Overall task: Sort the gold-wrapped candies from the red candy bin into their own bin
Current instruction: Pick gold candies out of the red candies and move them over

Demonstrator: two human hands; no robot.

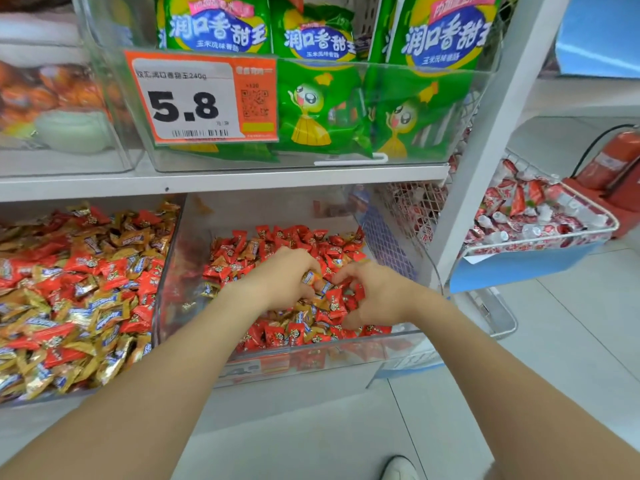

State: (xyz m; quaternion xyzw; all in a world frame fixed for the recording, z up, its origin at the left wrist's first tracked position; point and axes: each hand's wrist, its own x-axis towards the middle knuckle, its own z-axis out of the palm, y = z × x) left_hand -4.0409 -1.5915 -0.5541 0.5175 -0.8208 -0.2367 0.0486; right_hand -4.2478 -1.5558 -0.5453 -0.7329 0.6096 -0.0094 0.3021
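Observation:
Both hands are inside the clear red candy bin (pixel 346 355) on the lower shelf. It holds mostly red-wrapped candies (pixel 277 336) with some gold-wrapped ones mixed in. My left hand (pixel 280 278) grips gold-wrapped candies (pixel 309 279), their blue-and-gold ends showing between the curled fingers. My right hand (pixel 374 294) has its fingers curled down into the pile beside a gold candy (pixel 325 286); what it grasps is hidden. The bin to the left (pixel 86 292) holds a mix of gold and red candies.
A clear divider wall (pixel 166 271) separates the two bins. Above, a clear box of green snack bags (pixel 322 109) carries an orange 5.8 price tag (pixel 201 98). A wire basket of red-white candies (pixel 533 216) stands at right, with a fire extinguisher (pixel 613 164) behind it.

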